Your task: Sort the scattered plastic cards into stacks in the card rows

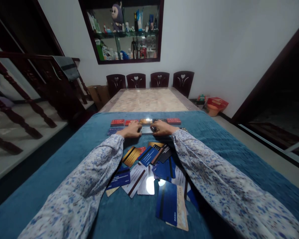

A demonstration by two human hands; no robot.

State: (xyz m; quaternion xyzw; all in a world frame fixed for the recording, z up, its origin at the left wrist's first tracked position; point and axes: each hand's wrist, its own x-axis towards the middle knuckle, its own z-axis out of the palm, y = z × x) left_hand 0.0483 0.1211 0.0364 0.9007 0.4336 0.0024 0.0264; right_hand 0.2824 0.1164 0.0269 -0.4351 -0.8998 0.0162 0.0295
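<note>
A loose heap of cards (149,169) lies on the blue blanket (214,146) at lower centre. Above it, the left hand (131,130) and right hand (163,128) lie palm-down, fingertips touching the ends of a grey card (146,130) at mid-frame; I cannot tell whether they pinch it. A row of cards (117,122) lies just beyond.

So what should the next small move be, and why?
Probably lift both hands off the grey card: the left hand and right hand touch its ends, it lies flat on the cloth by the far row of cards, and the loose pile waits nearer.
</note>
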